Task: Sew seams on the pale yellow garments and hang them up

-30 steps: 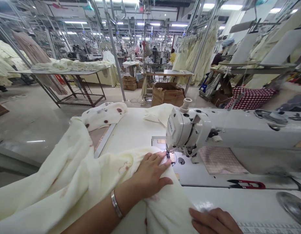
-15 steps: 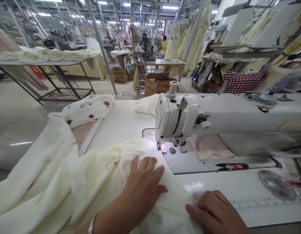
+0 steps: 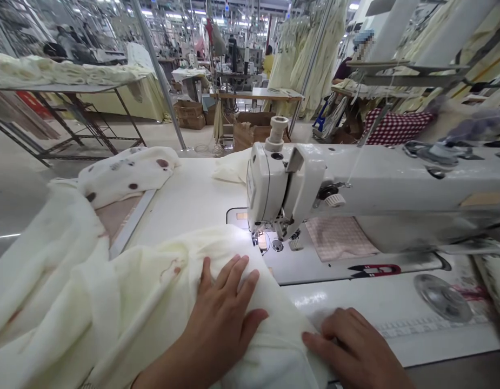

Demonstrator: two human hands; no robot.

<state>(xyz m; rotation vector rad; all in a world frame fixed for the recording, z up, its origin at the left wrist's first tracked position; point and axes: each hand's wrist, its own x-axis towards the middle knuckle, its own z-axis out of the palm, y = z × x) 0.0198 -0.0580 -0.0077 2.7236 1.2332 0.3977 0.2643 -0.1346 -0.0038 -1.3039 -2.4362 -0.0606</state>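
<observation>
Currently in hand: a cream fabric (image 3: pixel 124 292), bunched in soft folds over the left part of the counter (image 3: pixel 193 200). Its leading corner lies just beside the presser foot (image 3: pixel 260 237) of the sewing machine (image 3: pixel 375 178).
Left hand: the left hand (image 3: pixel 223 313) lies flat on the fabric with its fingers spread, palm pressing the cloth to the counter, a little short of the foot.
Right hand: the right hand (image 3: pixel 351 346) rests knuckles up on the fabric's near right edge with its fingers curled down. Whether it pinches the cloth or only pins it cannot be told.
How far along: by the look of it, the cloth is being fed at the needle. Most of its bulk lies on the person's side of the needle and only the corner reaches the foot. No finished seam can be made out in the folds.
Around: red thread snips (image 3: pixel 373 269) and a pink checked cloth (image 3: pixel 339 240) lie on the machine bed, well apart from both hands. A spotted fabric (image 3: pixel 124 173) sits at the far left of the counter.
Change, left hand: a second ago its fingertips touched the cloth right at the foot; now it has drawn back toward the person, still flat and spread.
Change, right hand: it was barely in view at the lower edge then, and now shows in full on the fabric's edge.
Change, view: the head has come nearer and turned, so the machine sits higher and further left, and the bracelet on the left wrist is out of view.
</observation>
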